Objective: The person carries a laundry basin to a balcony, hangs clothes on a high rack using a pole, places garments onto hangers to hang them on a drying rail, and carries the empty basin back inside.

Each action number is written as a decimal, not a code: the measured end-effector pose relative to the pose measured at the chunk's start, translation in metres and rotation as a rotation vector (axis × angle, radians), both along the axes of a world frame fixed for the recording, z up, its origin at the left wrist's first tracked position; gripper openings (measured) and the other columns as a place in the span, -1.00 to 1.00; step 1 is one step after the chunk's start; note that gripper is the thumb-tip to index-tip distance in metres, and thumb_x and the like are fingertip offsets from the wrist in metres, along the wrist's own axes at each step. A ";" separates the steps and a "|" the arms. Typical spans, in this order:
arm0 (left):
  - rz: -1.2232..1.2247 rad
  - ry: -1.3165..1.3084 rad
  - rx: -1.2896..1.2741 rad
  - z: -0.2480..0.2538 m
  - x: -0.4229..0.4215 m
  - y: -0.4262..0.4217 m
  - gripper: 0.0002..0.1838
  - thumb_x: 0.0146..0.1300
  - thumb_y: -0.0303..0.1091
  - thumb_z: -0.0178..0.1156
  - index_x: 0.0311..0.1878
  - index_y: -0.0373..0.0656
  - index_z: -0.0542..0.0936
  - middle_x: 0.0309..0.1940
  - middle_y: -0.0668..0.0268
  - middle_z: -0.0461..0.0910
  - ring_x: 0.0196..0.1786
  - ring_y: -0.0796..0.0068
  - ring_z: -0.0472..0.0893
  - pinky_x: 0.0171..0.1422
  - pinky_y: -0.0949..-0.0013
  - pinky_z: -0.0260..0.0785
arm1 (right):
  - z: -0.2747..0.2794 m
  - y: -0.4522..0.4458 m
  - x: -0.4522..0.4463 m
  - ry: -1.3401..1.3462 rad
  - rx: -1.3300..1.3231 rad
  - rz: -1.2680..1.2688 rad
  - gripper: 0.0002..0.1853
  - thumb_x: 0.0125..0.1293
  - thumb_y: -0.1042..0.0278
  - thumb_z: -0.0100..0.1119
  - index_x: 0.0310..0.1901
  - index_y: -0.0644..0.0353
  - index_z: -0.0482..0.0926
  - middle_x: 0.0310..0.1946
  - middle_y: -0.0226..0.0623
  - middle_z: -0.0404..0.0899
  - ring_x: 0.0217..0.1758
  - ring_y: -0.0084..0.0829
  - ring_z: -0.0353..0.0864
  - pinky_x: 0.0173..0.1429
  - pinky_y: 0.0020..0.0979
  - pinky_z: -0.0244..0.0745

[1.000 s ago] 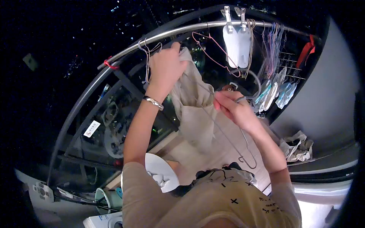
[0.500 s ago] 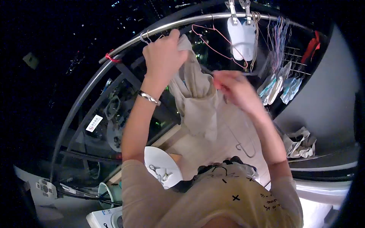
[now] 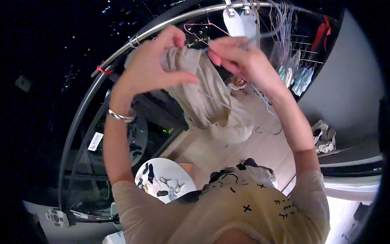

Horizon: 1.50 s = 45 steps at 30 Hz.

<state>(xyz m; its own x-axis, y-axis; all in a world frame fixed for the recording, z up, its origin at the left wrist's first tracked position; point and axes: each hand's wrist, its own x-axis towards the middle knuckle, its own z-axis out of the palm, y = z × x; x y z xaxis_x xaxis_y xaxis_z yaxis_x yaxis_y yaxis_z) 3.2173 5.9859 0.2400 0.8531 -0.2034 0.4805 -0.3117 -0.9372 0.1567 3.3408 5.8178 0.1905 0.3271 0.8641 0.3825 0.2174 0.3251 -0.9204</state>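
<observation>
Rail (image 3: 118,55) arcs across far side. Beige garment (image 3: 193,99) centre, below rail. Round surface (image 3: 166,166) near left. Wire hanger (image 3: 232,108) slants by garment. Left hand (image 3: 150,67) spread at garment's far end, thumb apart from fingers; right hand (image 3: 241,59) grasping hanger.

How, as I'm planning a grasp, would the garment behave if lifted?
The garment is probably floppy, given its loose folds. It would likely swing, since its lower end dangles. It may snag the hanger, whose wire crosses it.
</observation>
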 end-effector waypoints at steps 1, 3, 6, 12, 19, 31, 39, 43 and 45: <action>0.056 0.031 -0.042 0.007 0.002 -0.001 -0.47 -0.27 -0.18 0.42 -0.23 -0.16 0.41 -0.53 0.36 0.48 -0.47 0.66 0.41 -0.36 0.58 0.25 | 0.006 -0.003 0.004 0.050 -0.058 0.041 -0.65 0.24 0.11 -0.08 -0.59 0.15 0.44 -0.79 -0.60 0.16 -0.70 -0.73 0.08 -0.59 -0.62 -0.04; 0.221 0.121 -0.110 0.019 0.006 -0.004 -0.65 -0.17 -0.30 0.37 -0.30 -0.19 0.51 -0.59 0.39 0.50 -0.45 0.74 0.40 -0.35 0.63 0.24 | -0.005 0.002 0.011 0.133 0.026 0.264 -0.49 0.25 -0.14 -0.25 -0.28 0.21 0.47 -0.52 -0.34 0.43 -0.42 -0.58 0.38 -0.30 -0.56 0.25; 0.065 -0.043 -0.157 0.023 0.013 0.004 -0.80 -0.11 -0.46 0.29 -0.34 -0.21 0.56 -0.52 0.48 0.53 -0.44 0.75 0.42 -0.31 0.65 0.24 | -0.024 0.011 0.022 0.334 0.313 0.797 -0.20 0.18 -0.38 -0.55 0.08 0.23 0.29 0.09 -0.09 0.31 0.18 -0.36 0.25 0.23 -0.34 0.10; 0.102 -0.122 -0.161 0.026 0.015 0.007 -0.89 -0.06 -0.47 0.26 -0.40 -0.22 0.58 -0.49 0.47 0.53 -0.42 0.75 0.44 -0.32 0.67 0.25 | -0.097 -0.001 0.041 -0.594 0.128 0.150 -0.58 0.27 0.08 -0.20 0.03 0.21 0.32 0.14 -0.13 0.25 0.19 -0.21 0.25 0.23 -0.26 0.14; 0.371 -0.329 -0.214 0.022 -0.010 0.056 -0.89 0.02 -0.43 0.22 -0.36 -0.22 0.59 -0.50 0.49 0.53 -0.44 0.77 0.40 -0.35 0.67 0.23 | -0.123 -0.047 0.077 -1.687 0.224 -0.435 -0.76 0.01 0.38 0.13 -0.23 0.18 0.48 -0.13 -0.32 0.45 -0.01 -0.44 0.40 0.07 -0.28 0.28; 0.498 -0.590 0.571 -0.027 -0.018 0.051 -0.86 -0.03 -0.35 0.27 -0.39 -0.18 0.61 -0.60 0.30 0.55 -0.64 0.72 0.42 -0.60 0.55 0.21 | -0.013 -0.048 0.090 -1.566 0.263 -0.359 -0.82 -0.11 0.40 0.18 -0.47 0.27 0.42 -0.50 -0.21 0.35 -0.34 -0.19 0.40 -0.25 -0.27 0.35; 0.521 -0.526 -0.541 -0.047 -0.011 0.039 -0.84 0.07 -0.34 0.23 -0.35 -0.25 0.59 -0.61 0.55 0.45 -0.58 0.86 0.28 -0.55 0.70 0.01 | -0.011 -0.009 0.056 -1.254 0.472 -0.603 -0.44 -0.05 0.04 0.21 -0.01 0.11 0.37 -0.06 -0.18 0.35 0.05 -0.19 0.32 0.06 -0.24 0.25; 0.489 -0.548 -0.526 -0.045 -0.018 0.034 -0.82 0.09 -0.33 0.22 -0.36 -0.28 0.59 -0.58 0.56 0.46 -0.56 0.86 0.27 -0.52 0.72 0.00 | -0.022 -0.006 0.079 -1.176 0.132 -0.849 -0.63 0.09 0.02 0.11 -0.22 0.14 0.50 -0.48 -0.20 0.50 -0.44 -0.28 0.51 -0.39 -0.36 0.37; 0.469 -0.555 -0.574 -0.045 -0.017 0.050 -0.80 0.14 -0.30 0.17 -0.36 -0.27 0.58 -0.58 0.58 0.43 -0.55 0.86 0.24 -0.52 0.72 -0.04 | -0.014 -0.004 0.082 -1.301 0.228 -0.834 -0.68 0.13 0.06 0.08 -0.31 0.18 0.50 -0.62 -0.22 0.42 -0.57 -0.31 0.44 -0.47 -0.40 0.33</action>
<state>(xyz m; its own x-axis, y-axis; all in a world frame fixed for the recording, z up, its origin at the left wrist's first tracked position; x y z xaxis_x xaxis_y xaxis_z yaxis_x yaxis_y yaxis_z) 3.2008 6.0358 0.1945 0.4052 0.4998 0.7655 -0.0896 -0.8116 0.5773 3.4231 5.8137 0.1764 0.0191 0.5002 0.8657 0.9785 -0.1872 0.0866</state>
